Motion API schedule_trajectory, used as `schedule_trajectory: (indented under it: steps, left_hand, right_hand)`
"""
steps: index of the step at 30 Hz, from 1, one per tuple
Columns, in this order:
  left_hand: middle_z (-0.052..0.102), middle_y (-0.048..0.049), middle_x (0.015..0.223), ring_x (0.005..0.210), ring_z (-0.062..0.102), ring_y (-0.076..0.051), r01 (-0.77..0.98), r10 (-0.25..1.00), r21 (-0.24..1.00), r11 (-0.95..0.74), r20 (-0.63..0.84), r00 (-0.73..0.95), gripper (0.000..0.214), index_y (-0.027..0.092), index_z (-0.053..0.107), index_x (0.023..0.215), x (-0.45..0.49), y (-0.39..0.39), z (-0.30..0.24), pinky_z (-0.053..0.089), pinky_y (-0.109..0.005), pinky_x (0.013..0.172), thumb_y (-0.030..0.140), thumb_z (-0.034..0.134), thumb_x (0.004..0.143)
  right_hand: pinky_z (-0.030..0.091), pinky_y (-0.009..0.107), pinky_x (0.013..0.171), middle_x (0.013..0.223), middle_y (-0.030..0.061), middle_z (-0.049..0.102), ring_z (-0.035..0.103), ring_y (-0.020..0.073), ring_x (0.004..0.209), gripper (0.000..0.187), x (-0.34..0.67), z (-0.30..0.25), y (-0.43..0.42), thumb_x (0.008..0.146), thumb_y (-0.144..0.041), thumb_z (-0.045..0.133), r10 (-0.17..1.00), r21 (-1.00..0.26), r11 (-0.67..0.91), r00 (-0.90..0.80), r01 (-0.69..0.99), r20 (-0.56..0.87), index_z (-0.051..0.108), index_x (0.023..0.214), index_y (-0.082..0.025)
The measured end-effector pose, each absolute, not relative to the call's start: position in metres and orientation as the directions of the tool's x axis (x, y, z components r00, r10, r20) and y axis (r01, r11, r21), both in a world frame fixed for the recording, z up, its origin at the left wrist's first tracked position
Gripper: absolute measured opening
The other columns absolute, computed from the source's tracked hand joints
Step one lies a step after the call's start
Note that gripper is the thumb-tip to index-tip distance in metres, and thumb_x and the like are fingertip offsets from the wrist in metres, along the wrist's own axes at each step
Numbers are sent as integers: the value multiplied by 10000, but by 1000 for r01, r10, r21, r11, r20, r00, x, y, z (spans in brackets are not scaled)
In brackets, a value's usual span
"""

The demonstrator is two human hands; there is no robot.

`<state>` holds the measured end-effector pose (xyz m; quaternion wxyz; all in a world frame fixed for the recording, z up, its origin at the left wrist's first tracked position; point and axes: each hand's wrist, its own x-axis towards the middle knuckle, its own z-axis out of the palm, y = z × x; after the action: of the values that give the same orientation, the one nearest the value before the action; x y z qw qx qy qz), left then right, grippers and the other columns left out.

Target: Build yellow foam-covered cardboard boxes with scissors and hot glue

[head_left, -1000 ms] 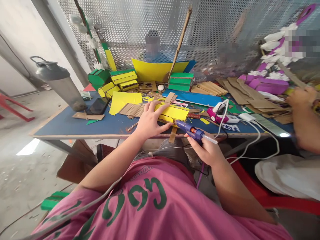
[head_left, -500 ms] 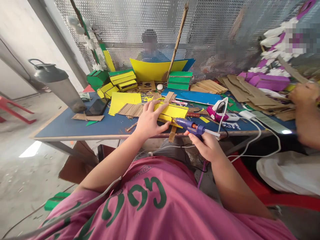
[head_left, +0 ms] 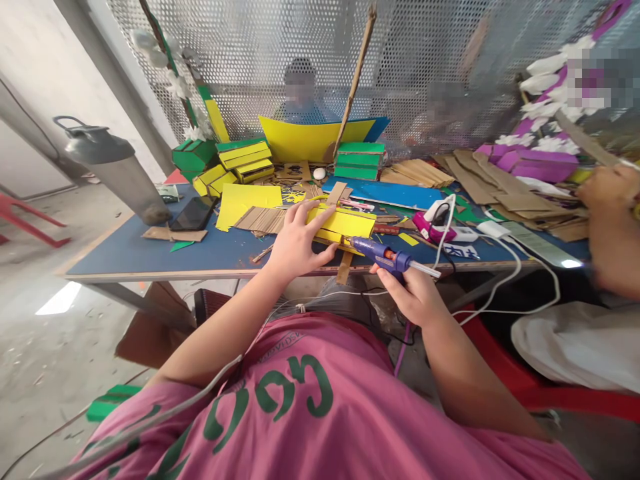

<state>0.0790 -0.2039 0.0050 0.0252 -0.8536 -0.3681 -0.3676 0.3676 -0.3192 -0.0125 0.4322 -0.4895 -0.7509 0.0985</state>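
Observation:
My right hand (head_left: 413, 288) is wrapped round the handle of a blue hot glue gun (head_left: 379, 255), with a clear glue stick (head_left: 424, 269) poking out of its back end. The gun's nozzle meets the near edge of a yellow-covered cardboard piece (head_left: 350, 223). Fingers spread, my left hand (head_left: 296, 243) lies flat on the left part of that piece. A narrow brown cardboard strip (head_left: 344, 268) sticks out from under it over the table edge, and another cardboard strip (head_left: 337, 193) shows behind it. Corrugated cardboard (head_left: 261, 220) sits left of my left hand.
On the blue table (head_left: 120, 250) stand a grey bottle (head_left: 120, 170), a phone (head_left: 193, 213), yellow blocks (head_left: 246, 160) and a green block (head_left: 359, 161). White cables (head_left: 515, 267) run from a power strip (head_left: 440, 223) at right. A co-worker's hand (head_left: 613, 187) is at far right.
Almost nothing differs. The view has shifted very slightly; my left hand stays on the yellow piece and the glue gun's nozzle remains at its near edge.

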Motion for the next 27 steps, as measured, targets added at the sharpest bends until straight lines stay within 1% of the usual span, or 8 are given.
schedule_trajectory:
  steps: [2, 6, 9, 11, 14, 18, 24, 27]
  left_hand:
    - [524, -169, 1730, 1606, 437, -466, 650, 613, 229, -725, 644, 458, 806, 313, 543, 1762, 79, -204, 5, 445, -749, 1362, 619, 713, 1037]
    - [520, -179, 1722, 1606, 437, -460, 653, 612, 222, -724, 645, 458, 800, 286, 561, 1754, 79, -204, 6, 452, -728, 1372, 624, 706, 1044]
    - [518, -179, 1722, 1604, 439, -459, 655, 611, 219, -723, 644, 460, 796, 285, 557, 1754, 79, -204, 6, 449, -741, 1371, 613, 705, 1044]
    - [517, -171, 1731, 1607, 438, -454, 658, 612, 217, -721, 644, 459, 792, 293, 551, 1757, 79, -204, 6, 450, -741, 1371, 602, 704, 1044]
    - [516, -165, 1738, 1610, 439, -452, 663, 616, 217, -716, 643, 455, 793, 298, 550, 1757, 79, -205, 5, 455, -730, 1371, 598, 710, 1041]
    - [522, -164, 1733, 1606, 441, -463, 662, 621, 225, -715, 639, 453, 790, 317, 541, 1755, 79, -205, 6, 459, -744, 1360, 602, 713, 1039]
    - [517, -168, 1731, 1605, 439, -457, 665, 619, 218, -714, 641, 454, 791, 314, 539, 1754, 79, -205, 6, 464, -737, 1361, 607, 715, 1040]
    - [521, -169, 1725, 1603, 440, -455, 666, 622, 221, -712, 639, 453, 799, 306, 544, 1755, 79, -205, 5, 480, -728, 1355, 617, 716, 1039]
  right_hand:
    - [654, 521, 888, 1060, 106, 853, 823, 358, 1010, 344, 368, -15, -319, 1159, -572, 629, 814, -551, 503, -150, 666, 561, 782, 1053, -282]
    - [614, 490, 819, 976, 92, 826, 799, 340, 920, 351, 367, -16, -320, 1164, -570, 616, 798, -520, 511, -153, 684, 583, 747, 1011, -283]
    - [575, 462, 764, 889, 84, 790, 765, 318, 826, 393, 367, -14, -322, 1169, -578, 593, 804, -514, 501, -156, 696, 573, 721, 961, -270]
    - [559, 444, 750, 867, 84, 779, 750, 306, 802, 407, 367, -14, -323, 1171, -571, 585, 811, -513, 493, -158, 703, 563, 712, 943, -258]
    - [547, 425, 754, 881, 81, 784, 748, 300, 806, 361, 370, -13, -324, 1161, -539, 612, 814, -513, 491, -162, 703, 557, 719, 976, -249]
    - [554, 422, 790, 906, 76, 794, 765, 307, 832, 290, 373, -13, -326, 1144, -488, 655, 813, -523, 499, -166, 691, 558, 730, 999, -249]
    - [583, 434, 826, 924, 86, 817, 794, 324, 870, 316, 374, -9, -326, 1134, -515, 671, 825, -552, 490, -153, 674, 545, 762, 997, -246]
    - [616, 446, 881, 1028, 108, 859, 824, 336, 962, 341, 375, -8, -326, 1134, -541, 677, 830, -581, 494, -150, 647, 538, 810, 1043, -241]
